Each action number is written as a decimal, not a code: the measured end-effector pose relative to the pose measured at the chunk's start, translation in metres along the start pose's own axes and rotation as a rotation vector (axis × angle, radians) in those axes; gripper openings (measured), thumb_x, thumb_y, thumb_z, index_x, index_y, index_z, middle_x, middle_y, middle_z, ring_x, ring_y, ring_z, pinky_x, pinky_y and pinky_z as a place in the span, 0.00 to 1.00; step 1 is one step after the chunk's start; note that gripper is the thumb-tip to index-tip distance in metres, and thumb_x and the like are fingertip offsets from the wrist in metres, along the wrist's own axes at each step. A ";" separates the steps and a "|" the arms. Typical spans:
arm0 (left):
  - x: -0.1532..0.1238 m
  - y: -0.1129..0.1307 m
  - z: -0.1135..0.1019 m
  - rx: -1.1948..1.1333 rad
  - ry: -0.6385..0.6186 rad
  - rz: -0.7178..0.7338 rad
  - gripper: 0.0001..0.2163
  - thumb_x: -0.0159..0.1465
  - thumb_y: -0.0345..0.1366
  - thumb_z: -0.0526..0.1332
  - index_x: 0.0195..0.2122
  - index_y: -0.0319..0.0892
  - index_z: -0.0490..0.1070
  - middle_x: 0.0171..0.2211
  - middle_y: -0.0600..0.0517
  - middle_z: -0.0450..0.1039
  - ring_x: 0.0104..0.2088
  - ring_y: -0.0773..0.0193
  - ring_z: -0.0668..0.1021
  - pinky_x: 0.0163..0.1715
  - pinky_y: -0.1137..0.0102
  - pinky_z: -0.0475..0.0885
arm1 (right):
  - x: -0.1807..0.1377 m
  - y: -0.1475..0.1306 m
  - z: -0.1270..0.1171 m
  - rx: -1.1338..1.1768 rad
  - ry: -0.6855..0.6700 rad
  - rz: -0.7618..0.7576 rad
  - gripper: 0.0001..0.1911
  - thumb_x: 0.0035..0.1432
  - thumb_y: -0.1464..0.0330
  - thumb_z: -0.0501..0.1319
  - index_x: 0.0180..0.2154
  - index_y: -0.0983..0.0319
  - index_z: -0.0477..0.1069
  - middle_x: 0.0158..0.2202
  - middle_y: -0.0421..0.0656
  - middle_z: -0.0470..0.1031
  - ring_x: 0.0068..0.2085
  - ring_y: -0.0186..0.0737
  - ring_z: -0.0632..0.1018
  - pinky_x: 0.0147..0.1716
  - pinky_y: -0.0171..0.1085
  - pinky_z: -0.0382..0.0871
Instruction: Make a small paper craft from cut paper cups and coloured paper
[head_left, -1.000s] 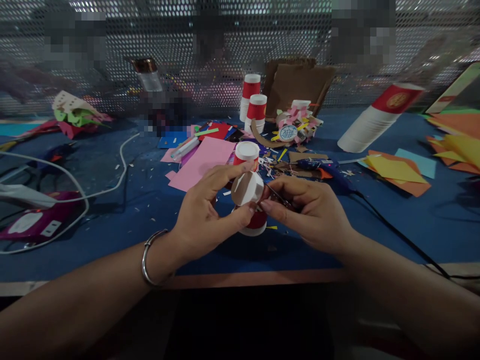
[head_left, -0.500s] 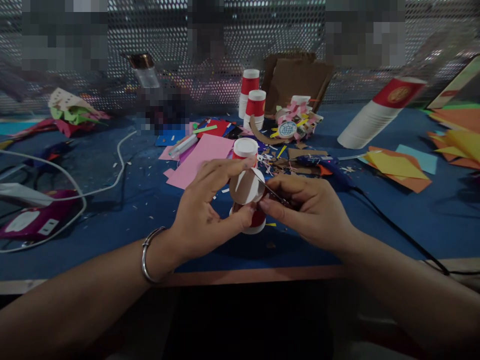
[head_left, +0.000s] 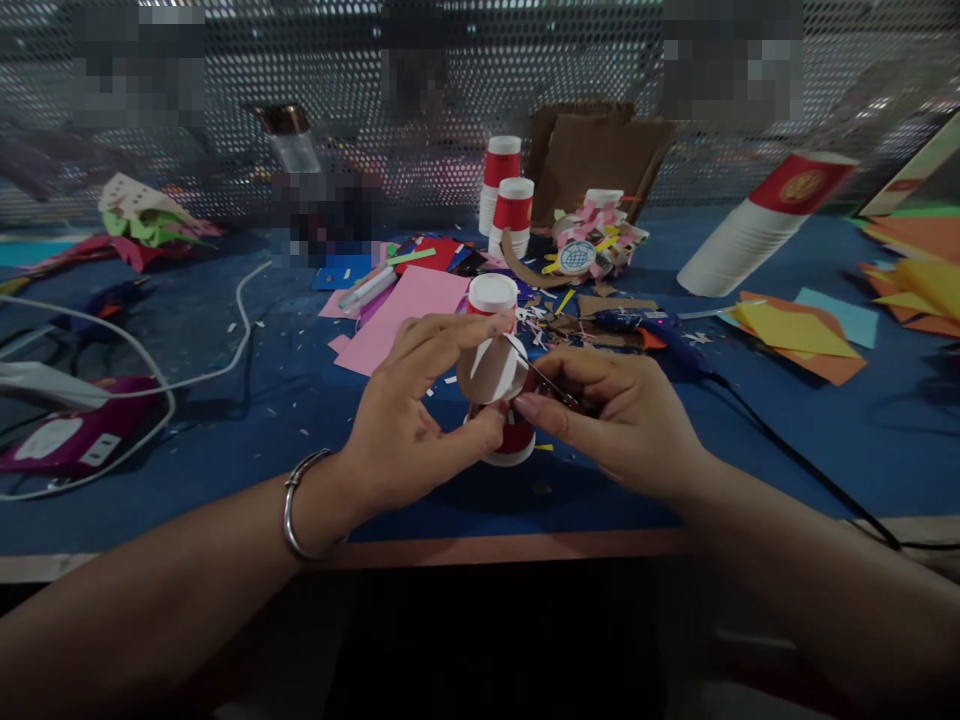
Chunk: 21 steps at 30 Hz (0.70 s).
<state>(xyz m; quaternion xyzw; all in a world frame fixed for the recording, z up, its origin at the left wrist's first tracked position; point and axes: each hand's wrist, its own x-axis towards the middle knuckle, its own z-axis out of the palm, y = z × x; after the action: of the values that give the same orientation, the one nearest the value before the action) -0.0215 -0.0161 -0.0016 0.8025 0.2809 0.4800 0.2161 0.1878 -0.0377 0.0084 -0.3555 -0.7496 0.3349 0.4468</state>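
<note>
Between thumb and fingers, my left hand (head_left: 409, 415) holds a small round disc (head_left: 484, 372), brownish with whitish patches, by its rim. My right hand (head_left: 622, 415) pinches a slim dark metal tool (head_left: 555, 387) at the disc's right edge. Its kind is mostly hidden by the fingers, and the right thumb is close to the left thumb tip. Directly behind the disc, red-and-white paper cups show: a white-topped one (head_left: 493, 292) above and a red one (head_left: 516, 440) below, partly covered by my hands.
Pink paper (head_left: 409, 310) and markers (head_left: 369, 290) lie behind my left hand. A blue glue gun (head_left: 679, 350) with a black cord lies at right, near coloured paper (head_left: 802, 335). A leaning cup stack (head_left: 742, 245), more upright cups (head_left: 511, 220) and cardboard (head_left: 600, 165) stand farther back.
The disc has tilted slightly and the dark tool has shifted a little along its right edge. Both hands keep nearly the same place and grip.
</note>
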 end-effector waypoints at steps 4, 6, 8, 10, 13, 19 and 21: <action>-0.002 -0.001 0.000 0.077 -0.005 0.066 0.26 0.56 0.29 0.67 0.57 0.49 0.76 0.55 0.46 0.79 0.55 0.48 0.78 0.59 0.48 0.71 | 0.000 0.002 0.001 -0.013 0.009 -0.039 0.04 0.61 0.71 0.66 0.32 0.62 0.77 0.27 0.37 0.75 0.26 0.29 0.71 0.25 0.31 0.61; -0.002 -0.002 -0.001 0.063 -0.006 0.060 0.25 0.56 0.29 0.67 0.56 0.48 0.76 0.54 0.46 0.80 0.55 0.48 0.78 0.59 0.49 0.71 | 0.000 0.002 0.000 -0.028 0.025 -0.034 0.04 0.60 0.73 0.65 0.31 0.62 0.76 0.25 0.36 0.73 0.26 0.29 0.70 0.24 0.32 0.60; -0.002 -0.004 -0.002 0.014 0.011 -0.015 0.24 0.57 0.31 0.68 0.56 0.49 0.76 0.55 0.47 0.79 0.55 0.49 0.78 0.58 0.50 0.71 | 0.000 0.001 -0.001 -0.049 0.049 -0.009 0.05 0.60 0.74 0.64 0.31 0.61 0.76 0.25 0.36 0.73 0.26 0.30 0.70 0.25 0.32 0.61; 0.000 -0.007 -0.003 -0.092 0.055 -0.149 0.22 0.59 0.32 0.69 0.55 0.48 0.76 0.56 0.48 0.79 0.54 0.51 0.78 0.58 0.53 0.72 | 0.000 0.000 -0.002 -0.069 0.065 0.018 0.06 0.62 0.72 0.64 0.32 0.61 0.77 0.26 0.37 0.75 0.27 0.31 0.72 0.26 0.32 0.62; 0.006 -0.013 -0.004 -0.405 0.188 -0.357 0.18 0.62 0.33 0.66 0.54 0.47 0.77 0.51 0.50 0.81 0.51 0.55 0.80 0.55 0.57 0.74 | 0.000 0.000 -0.004 -0.107 0.026 0.064 0.10 0.65 0.65 0.64 0.32 0.62 0.77 0.25 0.37 0.73 0.25 0.30 0.69 0.24 0.33 0.60; 0.018 -0.020 -0.006 -0.737 0.297 -0.701 0.16 0.65 0.29 0.60 0.53 0.46 0.76 0.35 0.54 0.76 0.33 0.68 0.75 0.38 0.70 0.74 | -0.003 0.004 -0.004 -0.184 -0.223 0.123 0.15 0.65 0.56 0.67 0.34 0.62 0.77 0.27 0.37 0.74 0.26 0.29 0.69 0.24 0.32 0.60; 0.019 -0.020 -0.007 -0.732 0.269 -0.719 0.14 0.63 0.29 0.62 0.50 0.44 0.77 0.34 0.54 0.74 0.33 0.68 0.75 0.36 0.71 0.74 | -0.003 0.005 -0.005 -0.210 -0.286 0.116 0.15 0.64 0.56 0.67 0.34 0.62 0.77 0.26 0.37 0.74 0.25 0.29 0.69 0.24 0.32 0.59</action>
<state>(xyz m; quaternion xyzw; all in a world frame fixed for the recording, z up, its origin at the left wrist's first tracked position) -0.0251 0.0120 0.0018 0.4590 0.3776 0.5411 0.5949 0.1940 -0.0366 0.0050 -0.3916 -0.8145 0.3269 0.2762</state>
